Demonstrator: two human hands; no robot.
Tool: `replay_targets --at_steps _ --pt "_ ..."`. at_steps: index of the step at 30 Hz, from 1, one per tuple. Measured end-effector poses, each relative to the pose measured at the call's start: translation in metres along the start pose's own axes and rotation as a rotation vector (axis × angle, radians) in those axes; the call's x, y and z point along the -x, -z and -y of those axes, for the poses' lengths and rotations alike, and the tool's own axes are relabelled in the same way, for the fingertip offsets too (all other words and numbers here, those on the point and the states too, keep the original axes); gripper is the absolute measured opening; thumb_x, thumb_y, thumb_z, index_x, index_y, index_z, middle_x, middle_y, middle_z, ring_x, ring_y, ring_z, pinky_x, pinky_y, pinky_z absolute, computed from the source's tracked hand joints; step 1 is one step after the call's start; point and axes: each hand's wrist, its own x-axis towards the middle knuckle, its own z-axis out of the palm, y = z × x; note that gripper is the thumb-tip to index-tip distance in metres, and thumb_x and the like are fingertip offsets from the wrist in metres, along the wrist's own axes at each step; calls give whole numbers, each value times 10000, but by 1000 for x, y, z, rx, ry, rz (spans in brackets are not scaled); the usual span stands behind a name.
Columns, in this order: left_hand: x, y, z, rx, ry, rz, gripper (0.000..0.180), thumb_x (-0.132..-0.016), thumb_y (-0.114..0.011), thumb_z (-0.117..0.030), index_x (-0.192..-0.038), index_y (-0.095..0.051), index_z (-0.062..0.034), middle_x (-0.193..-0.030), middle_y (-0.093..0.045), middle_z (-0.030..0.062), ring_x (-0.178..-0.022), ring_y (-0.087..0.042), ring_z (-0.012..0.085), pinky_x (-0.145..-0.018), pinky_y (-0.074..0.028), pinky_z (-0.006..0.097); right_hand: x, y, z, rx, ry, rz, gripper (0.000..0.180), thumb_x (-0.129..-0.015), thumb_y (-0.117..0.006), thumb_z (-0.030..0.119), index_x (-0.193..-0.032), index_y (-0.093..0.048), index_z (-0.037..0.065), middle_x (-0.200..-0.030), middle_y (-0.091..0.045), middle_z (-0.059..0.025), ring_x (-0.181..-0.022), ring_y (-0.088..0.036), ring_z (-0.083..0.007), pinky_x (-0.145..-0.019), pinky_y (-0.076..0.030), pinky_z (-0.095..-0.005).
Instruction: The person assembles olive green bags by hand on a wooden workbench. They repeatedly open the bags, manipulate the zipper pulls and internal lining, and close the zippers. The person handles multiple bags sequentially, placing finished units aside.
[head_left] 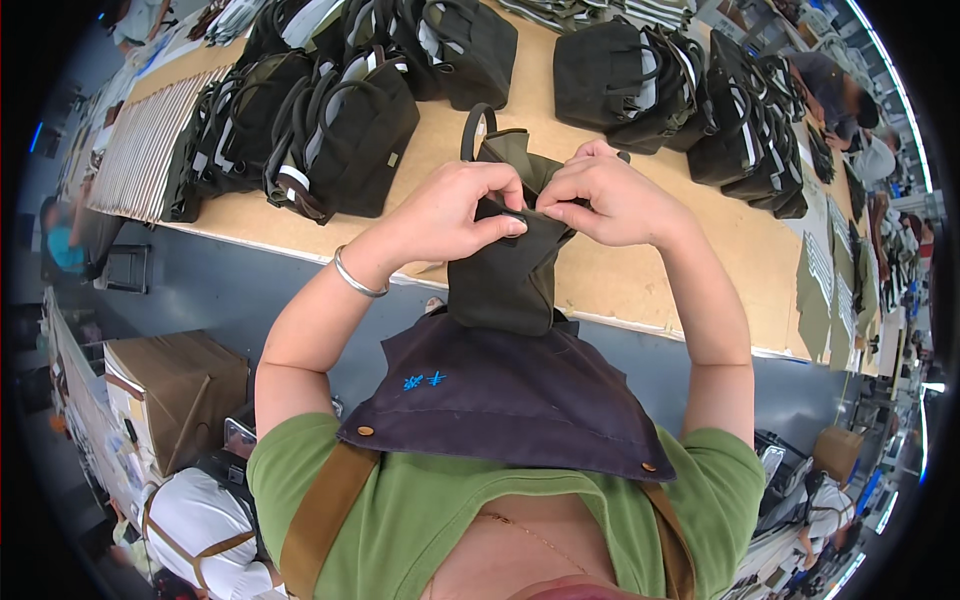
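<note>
A dark handbag (505,275) with an olive lining and an upright handle is held at the table's near edge, its lower part against my apron. My left hand (470,208) pinches the bag's top edge, thumb in front and fingers curled over it. Close beside it, my right hand (600,195) grips the same edge between thumb and forefinger. The two hands are a short gap apart. Whatever small part may lie between the fingertips is hidden.
Rows of similar dark bags stand at the back left (360,140) and back right (610,80) of the tan table (680,240). Striped strips (150,150) lie at the far left. A brown box (180,385) is behind me at left. Several people work nearby.
</note>
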Motion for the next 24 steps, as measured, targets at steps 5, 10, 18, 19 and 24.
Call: replay_targets --at_steps 5,10,18,19,24 --pt "0 -1 4 82 52 18 211 -764 -773 -81 -839 -594 0 -798 -633 70 -779 -607 159 -747 -490 290 -2 5 5 -73 -57 86 107 -796 -702 197 -836 -693 97 -708 -608 18 -725 -558 -171 -910 -334 -337" --pt "1 4 0 -64 -10 22 217 -763 -784 -140 -874 -629 -37 -804 -643 32 -810 -588 159 -810 -424 323 0 -3 -4 -175 -33 5 123 -759 -727 208 -785 -688 94 -649 -592 2 -631 -545 -162 -826 -377 -315" --pt "0 17 -4 -348 -51 142 143 -876 -662 -190 -960 -718 -88 -710 -600 16 -759 -536 194 -814 -362 357 -1 -4 -4 -325 -75 50 132 -776 -736 185 -803 -679 69 -650 -580 -2 -666 -570 -168 -765 -415 -327" --pt "-1 17 -1 -304 -65 141 141 -884 -650 -179 -958 -720 -81 -704 -590 29 -758 -536 203 -791 -378 361 -2 -6 -4 -334 -67 45 132 -780 -735 182 -800 -678 65 -649 -579 -5 -659 -570 -169 -751 -418 -327" --pt "2 16 6 -198 -149 135 152 -909 -615 -149 -955 -711 -40 -708 -571 79 -748 -536 248 -697 -438 369 -2 -8 -3 -361 -54 33 112 -788 -721 162 -784 -672 61 -650 -572 -9 -653 -561 -164 -755 -405 -319"
